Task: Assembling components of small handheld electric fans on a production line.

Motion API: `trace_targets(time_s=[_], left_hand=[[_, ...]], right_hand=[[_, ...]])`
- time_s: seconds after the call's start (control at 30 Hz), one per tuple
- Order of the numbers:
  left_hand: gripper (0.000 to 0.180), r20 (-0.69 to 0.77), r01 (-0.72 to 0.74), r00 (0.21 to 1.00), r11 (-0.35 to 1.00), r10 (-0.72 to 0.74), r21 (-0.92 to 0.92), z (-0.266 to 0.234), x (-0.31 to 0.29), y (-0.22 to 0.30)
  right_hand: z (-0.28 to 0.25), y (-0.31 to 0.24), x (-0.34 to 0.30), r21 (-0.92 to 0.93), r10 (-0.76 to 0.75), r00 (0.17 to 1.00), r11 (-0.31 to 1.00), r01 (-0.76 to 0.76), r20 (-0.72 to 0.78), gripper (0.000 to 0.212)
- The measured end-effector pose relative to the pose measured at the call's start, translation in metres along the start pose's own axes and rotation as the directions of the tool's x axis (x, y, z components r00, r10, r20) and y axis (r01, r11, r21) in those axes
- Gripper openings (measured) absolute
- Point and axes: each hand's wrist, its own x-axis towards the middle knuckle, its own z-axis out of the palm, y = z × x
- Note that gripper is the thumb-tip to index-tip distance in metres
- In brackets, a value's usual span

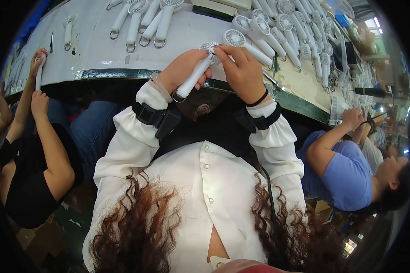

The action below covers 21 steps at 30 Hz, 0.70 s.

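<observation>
A white handheld fan [193,79] slants across the front edge of the table, its round grille up and its handle, with a metal ring at the end, toward me. My left hand [180,70] is wrapped round it just below the grille. My right hand [243,75] is closed in a pinch over the middle of the grille. A small dark bit shows at those fingertips, too small to name. Just beyond my hands lies another white fan [248,45], its grille facing up.
Several white fans [287,34] lie heaped at the right. More fans [136,22] lie at the far left, near a dark box [214,10]. A slim metal tool [273,81] rests by the table's green edge [300,102]. Co-workers sit on both sides, one holding a fan [39,75].
</observation>
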Motion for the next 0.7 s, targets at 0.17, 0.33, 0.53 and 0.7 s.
trace_targets(time_s=[0.17, 0.33, 0.53, 0.7], left_hand=[[0.034, -0.010, -0.004, 1.000, 1.000, 0.004, -0.004, 0.0031, 0.0004, 0.0007], [0.033, -0.027, -0.013, 1.000, 1.000, 0.013, -0.002, 0.0013, 0.0002, -0.0012], [0.032, -0.052, -0.021, 0.998, 1.000, 0.021, 0.008, 0.0013, -0.0002, -0.0029], [0.031, -0.071, -0.051, 0.996, 0.999, 0.051, 0.006, 0.0017, -0.0021, -0.0054]], right_hand=[[0.0055, -0.0085, -0.0044, -0.050, 0.045, 0.996, 0.998, -0.049, -0.075, 0.042], [0.0062, -0.0119, -0.0048, -0.074, 0.053, 0.997, 0.996, -0.057, -0.064, 0.044], [0.0049, -0.0124, -0.0043, -0.073, 0.075, 0.996, 0.994, -0.077, -0.039, 0.045], [0.0029, -0.0089, -0.0041, 0.089, 0.154, 0.988, 0.985, -0.151, -0.031, 0.047]])
